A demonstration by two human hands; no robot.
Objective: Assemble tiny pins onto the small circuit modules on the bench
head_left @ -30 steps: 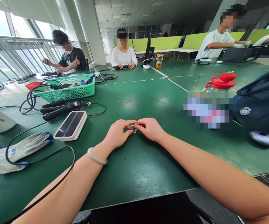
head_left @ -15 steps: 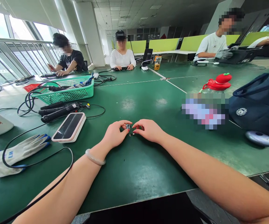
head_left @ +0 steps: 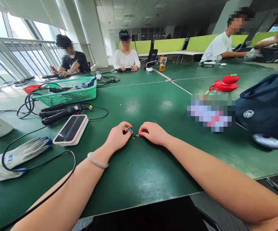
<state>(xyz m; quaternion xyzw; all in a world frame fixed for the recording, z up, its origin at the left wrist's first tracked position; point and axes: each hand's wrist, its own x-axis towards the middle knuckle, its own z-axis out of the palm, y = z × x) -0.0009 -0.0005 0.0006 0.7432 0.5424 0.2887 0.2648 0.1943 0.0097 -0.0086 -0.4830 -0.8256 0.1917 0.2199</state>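
Observation:
My left hand (head_left: 117, 137) rests on the green table (head_left: 139, 166) and pinches a tiny dark part (head_left: 129, 130) between thumb and fingertips. A pale bangle (head_left: 97, 161) circles that wrist. My right hand (head_left: 152, 132) lies a little to the right, fingers curled, its fingertips pinched on a second tiny piece (head_left: 136, 136) down on the table. A small gap separates the two hands.
A phone (head_left: 70, 129) in a pale case, work gloves (head_left: 13, 158), black cables and tools (head_left: 59, 114) and a green basket (head_left: 67, 91) lie at left. A red-lidded bottle (head_left: 222, 88), dark bag (head_left: 266, 107) and grey disc (head_left: 267, 141) sit at right. Several people sit across the table.
My hands were pressed together on one small thing; they have drawn apart, the left keeping the dark part and the right lowering a smaller piece to the table.

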